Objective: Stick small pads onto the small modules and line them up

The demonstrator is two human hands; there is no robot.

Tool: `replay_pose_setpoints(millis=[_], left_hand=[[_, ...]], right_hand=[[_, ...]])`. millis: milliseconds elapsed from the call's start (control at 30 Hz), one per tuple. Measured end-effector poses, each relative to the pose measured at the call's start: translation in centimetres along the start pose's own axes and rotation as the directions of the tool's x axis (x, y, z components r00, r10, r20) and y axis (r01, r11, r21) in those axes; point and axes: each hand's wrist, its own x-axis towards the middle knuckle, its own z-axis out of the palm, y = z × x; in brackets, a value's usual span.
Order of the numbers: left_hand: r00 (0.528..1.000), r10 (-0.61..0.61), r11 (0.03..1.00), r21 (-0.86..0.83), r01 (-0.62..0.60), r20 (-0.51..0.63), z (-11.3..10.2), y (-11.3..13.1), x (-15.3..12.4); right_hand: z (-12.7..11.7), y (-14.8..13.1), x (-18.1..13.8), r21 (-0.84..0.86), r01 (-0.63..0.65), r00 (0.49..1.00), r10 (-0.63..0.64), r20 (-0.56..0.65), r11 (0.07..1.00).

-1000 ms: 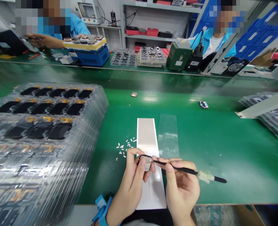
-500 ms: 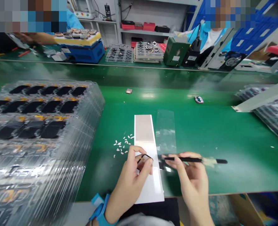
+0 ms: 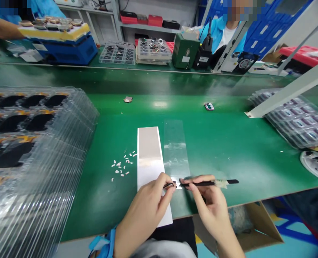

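Two stacks of clear trays [image 3: 40, 143] lie on the green mat [image 3: 223, 150], one at left and one at right. Between them are white bits [image 3: 122, 165], a white strip [image 3: 148, 150] and clear film [image 3: 175, 150]. The left hand [image 3: 145, 211] pinches a small black-rimmed piece [image 3: 169, 185] above the strip's lower part; the right hand [image 3: 209, 204] grips a black tool [image 3: 207, 184] beside it. Compared with earlier, the view has turned, so more of the right stack shows.

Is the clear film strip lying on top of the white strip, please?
No, the clear film strip lies beside the white strip, with green mat showing between them.
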Motion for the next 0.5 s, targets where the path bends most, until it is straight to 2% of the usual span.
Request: replay_pose_setpoints(millis=[500], left_hand=[[0.999, -0.013, 1.0, -0.009, 0.013, -0.031, 0.12, -0.14, 0.23]], right_hand=[[0.17, 0.26, -0.19, 0.057, -0.052, 0.999, 0.053, -0.012, 0.997]])
